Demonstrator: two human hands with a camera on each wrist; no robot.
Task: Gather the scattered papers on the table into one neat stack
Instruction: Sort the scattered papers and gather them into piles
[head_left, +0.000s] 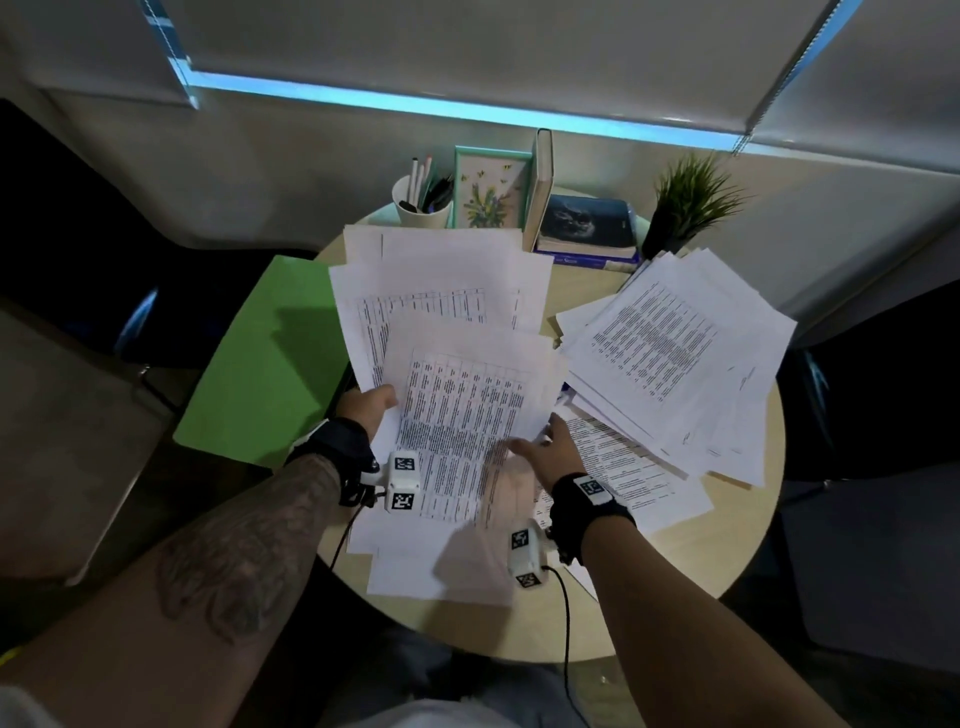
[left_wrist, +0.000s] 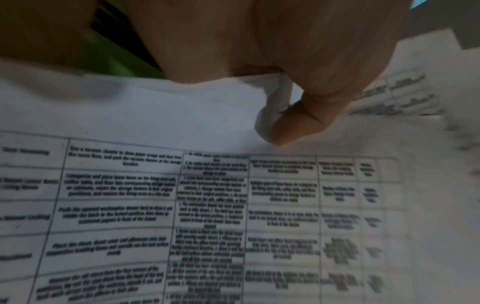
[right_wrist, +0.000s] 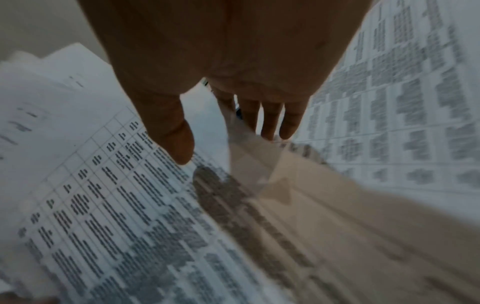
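Left hand: the left hand (head_left: 370, 404) holds a bunch of papers (head_left: 457, 415) by their left edge, thumb (left_wrist: 298, 123) on top, other fingers hidden under them.
Right hand: the right hand (head_left: 550, 451) is spread wide, fingers (right_wrist: 270, 121) straight, at the right edge of that bunch; it grips nothing.
Held papers: printed with tables, fanned out and uneven, over the near middle of the round bench (head_left: 727, 530).
Other papers: a messy pile (head_left: 680, 364) lies on the right side of the bench (not in any hand), and more sheets lie under the bunch.
Green folder (head_left: 265, 358): lies on the left, partly off the bench edge.
Far side: a cup of pens (head_left: 422, 205), a picture frame (head_left: 491, 189), books (head_left: 587, 228) and a small plant (head_left: 685, 202).
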